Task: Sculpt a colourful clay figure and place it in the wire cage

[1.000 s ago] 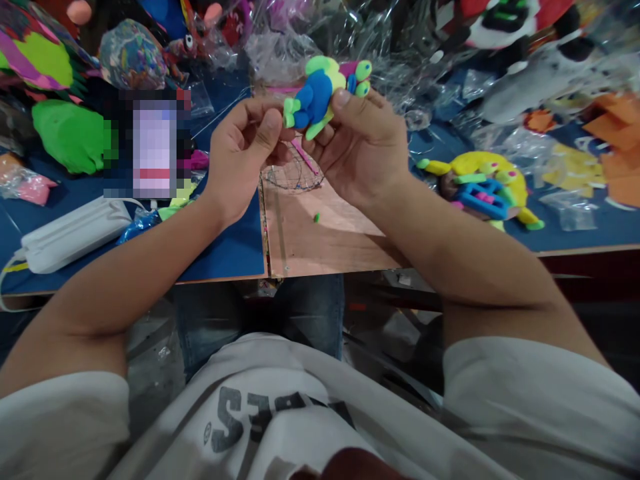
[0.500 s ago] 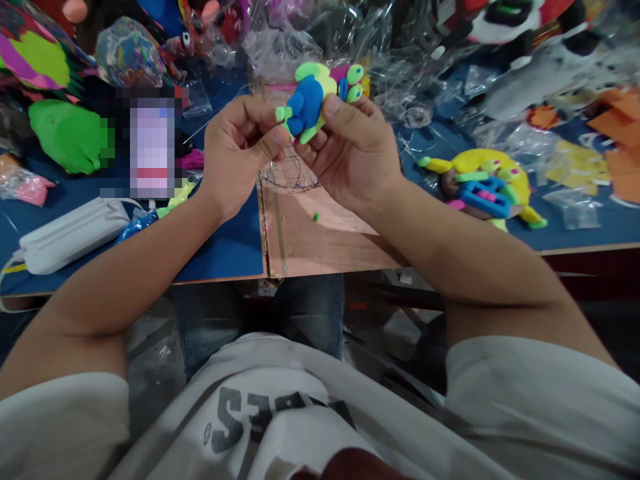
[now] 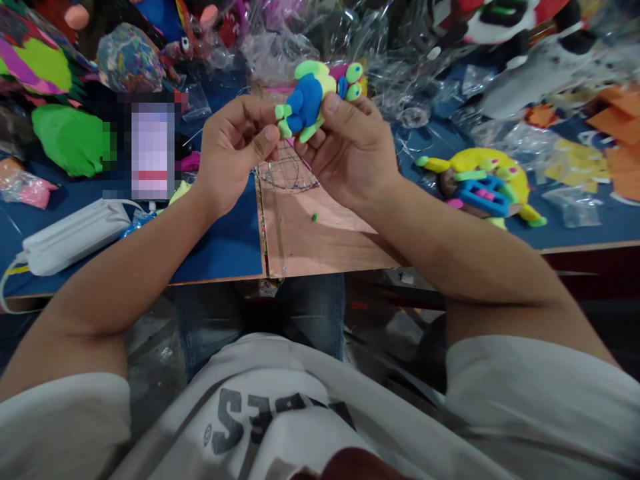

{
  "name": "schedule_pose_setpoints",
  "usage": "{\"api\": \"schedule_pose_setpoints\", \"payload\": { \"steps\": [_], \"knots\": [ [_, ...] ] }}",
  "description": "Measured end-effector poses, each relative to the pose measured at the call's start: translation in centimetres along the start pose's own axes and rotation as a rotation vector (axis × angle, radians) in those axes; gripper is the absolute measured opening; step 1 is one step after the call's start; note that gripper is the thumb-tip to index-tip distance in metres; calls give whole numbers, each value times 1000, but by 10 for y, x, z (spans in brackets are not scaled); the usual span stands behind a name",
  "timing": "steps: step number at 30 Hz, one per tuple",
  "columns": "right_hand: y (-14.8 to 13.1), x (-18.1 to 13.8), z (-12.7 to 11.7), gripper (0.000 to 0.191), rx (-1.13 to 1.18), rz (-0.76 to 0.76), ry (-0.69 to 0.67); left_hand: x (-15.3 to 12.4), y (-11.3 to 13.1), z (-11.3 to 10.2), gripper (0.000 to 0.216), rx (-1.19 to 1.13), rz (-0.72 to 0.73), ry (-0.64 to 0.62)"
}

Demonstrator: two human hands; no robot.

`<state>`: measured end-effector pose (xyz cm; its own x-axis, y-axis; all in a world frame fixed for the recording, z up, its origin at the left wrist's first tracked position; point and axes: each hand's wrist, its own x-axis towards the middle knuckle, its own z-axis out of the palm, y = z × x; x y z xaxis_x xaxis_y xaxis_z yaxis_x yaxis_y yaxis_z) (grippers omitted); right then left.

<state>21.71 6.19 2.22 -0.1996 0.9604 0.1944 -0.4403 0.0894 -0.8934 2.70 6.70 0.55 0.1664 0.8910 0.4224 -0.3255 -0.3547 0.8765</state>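
Observation:
A small clay figure (image 3: 309,99) with blue trousers, a pale yellow-green body, green feet and bulging green eyes lies sideways between my hands, above the table. My right hand (image 3: 357,143) is closed around its upper body, the thumb pressed on the front near the head. At the feet, my left hand (image 3: 227,150) has its fingers curled and its thumb tip against the ends of the green feet. Part of the figure's back is hidden by my right fingers. Below it, a round wire mesh piece (image 3: 287,175) rests on the wooden board (image 3: 325,247).
A yellow clay figure (image 3: 493,180) with blue parts lies to the right. On the left are a white power strip (image 3: 75,237), a blurred phone (image 3: 151,150) and a green clay shape (image 3: 70,137). Plastic wrapping (image 3: 410,67) and larger clay models crowd the back.
My left thumb has drawn back slightly to the left, uncovering more of the green feet. My right hand keeps its grip, and the figure stays almost in place.

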Motion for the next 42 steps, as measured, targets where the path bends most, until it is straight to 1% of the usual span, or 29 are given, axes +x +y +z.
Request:
{"api": "schedule_pose_setpoints", "payload": {
  "steps": [5,7,12,16,18,21,23,25,28,31,34,36,39,42],
  "knots": [
    [1,-3,4,20,186,-29,-74,0,0,0,22,15,26,-30],
    [1,-4,5,22,204,-28,-79,0,1,1,24,11,30,-36],
    [0,-4,4,32,93,-13,-35,0,-1,2,23,-33,-9,-34],
    [1,-2,2,31,28,-22,-7,0,-1,3,17,-55,-60,-15],
    [3,0,1,34,-8,-76,38,-1,1,3,18,-49,-65,-15],
    [6,0,2,40,-71,-238,102,-3,6,4,31,43,11,-28],
    [7,-1,3,39,-131,-357,124,-5,9,8,36,124,44,7],
    [7,-3,4,38,-195,-441,138,-7,10,12,35,175,23,57],
    [6,-7,5,38,-281,-520,126,-9,8,17,28,182,-15,106],
    [6,-10,6,41,-299,-515,124,-9,4,19,29,122,-61,125],
    [7,-11,6,48,-319,-447,151,-9,4,19,33,50,-115,117],
    [9,-10,6,49,-305,-429,159,-9,6,19,32,28,-122,119],
    [11,-8,3,47,-246,-424,145,-9,7,18,26,52,-88,110],
    [12,-5,1,53,-294,-381,169,-8,6,17,23,92,-20,99]
  ]
}}
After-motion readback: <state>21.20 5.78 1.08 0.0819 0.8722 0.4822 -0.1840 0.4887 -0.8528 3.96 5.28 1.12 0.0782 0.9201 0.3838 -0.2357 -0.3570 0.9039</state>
